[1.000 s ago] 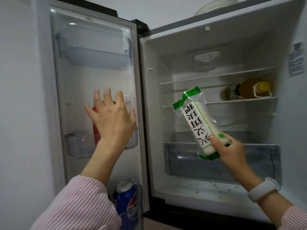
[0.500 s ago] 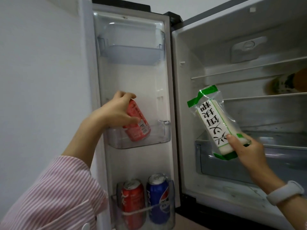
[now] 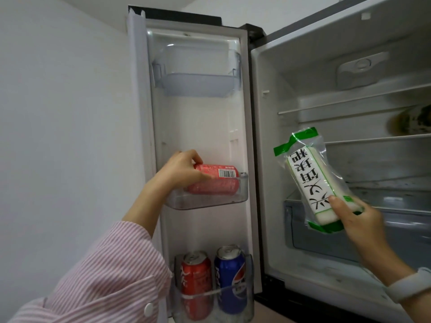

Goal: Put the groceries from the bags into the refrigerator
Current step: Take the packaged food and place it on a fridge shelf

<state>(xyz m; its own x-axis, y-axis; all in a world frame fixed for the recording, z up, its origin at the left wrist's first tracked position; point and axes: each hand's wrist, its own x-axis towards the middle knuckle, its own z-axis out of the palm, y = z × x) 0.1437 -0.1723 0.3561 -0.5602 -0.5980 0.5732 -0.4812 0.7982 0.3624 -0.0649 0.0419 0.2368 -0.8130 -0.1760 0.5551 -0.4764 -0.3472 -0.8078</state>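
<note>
- The clear plastic packet with green ends (image 3: 319, 180) holds a white block under a white label with large black Chinese characters, seen upside down; a small green mark sits at the label's lower corner (too small to read).
- The right hand (image 3: 354, 220) grips this packet by its lower end, thumb across the label, holding it tilted in front of the open refrigerator compartment (image 3: 349, 94), above the clear crisper drawer (image 3: 303, 231).
- The red soda can lying on its side (image 3: 214, 180) shows a white barcode panel and fine white print; it rests in the clear middle door bin (image 3: 210, 201).
- The left hand (image 3: 184, 171) is curled over that can's left end, fingers wrapped on it.
- In the bottom door bin (image 3: 247, 299) an upright red can with white lettering (image 3: 196, 278) stands just beside an upright blue Pepsi can (image 3: 229, 276).
- The clear top door bin (image 3: 196, 85) is higher up the door.
- A blurred amber bottle (image 3: 412, 122) lies on a glass shelf at the right edge.
</note>
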